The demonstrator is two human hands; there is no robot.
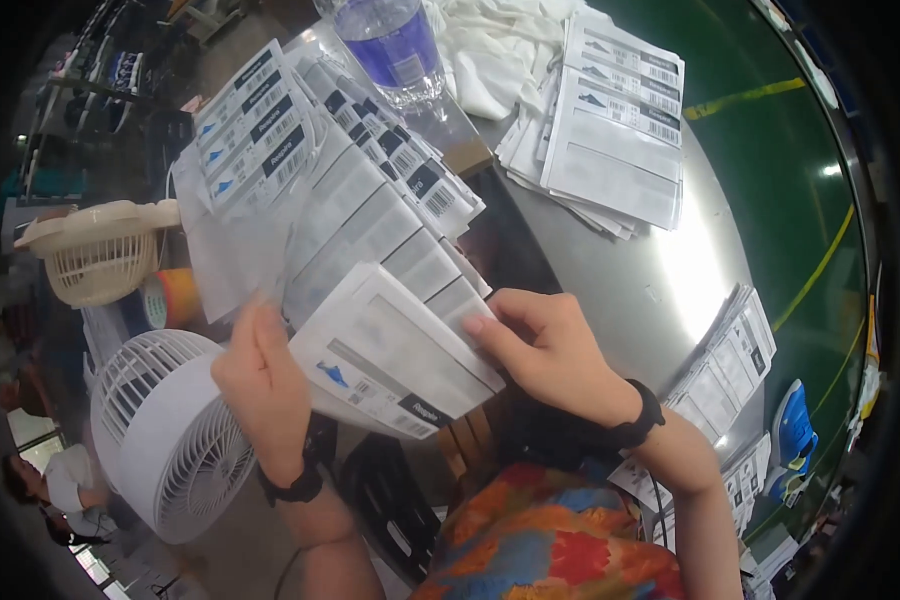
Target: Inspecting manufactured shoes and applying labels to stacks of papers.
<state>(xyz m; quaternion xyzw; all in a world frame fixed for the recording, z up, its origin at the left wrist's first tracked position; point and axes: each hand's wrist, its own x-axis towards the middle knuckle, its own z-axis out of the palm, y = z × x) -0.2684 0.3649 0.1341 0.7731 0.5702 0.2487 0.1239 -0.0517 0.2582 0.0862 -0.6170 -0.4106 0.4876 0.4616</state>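
In front of me, a stack of printed label sheets (400,340) rests at a tilt, with blue shoe pictures and barcodes on it. The thumb of my right hand (560,345) presses on its right edge while the fingers curl out of sight beneath. On the left, the closed fingers of my left hand (265,390) pinch the lower edge of a thin, blurred white sheet (235,250). Behind the stack, more label sheets (345,205) lie fanned out in overlapping rows. A further sheet of labels (255,125) stands at the far left of these rows.
A white fan (195,430) stands close to my left forearm, with a beige fan (100,260) and tape roll (170,298) beyond. A purple-labelled bottle (390,50) and white cloth (495,50) lie far off. Label piles (615,130) rest on the metal table (610,270); a blue shoe (792,430) is right.
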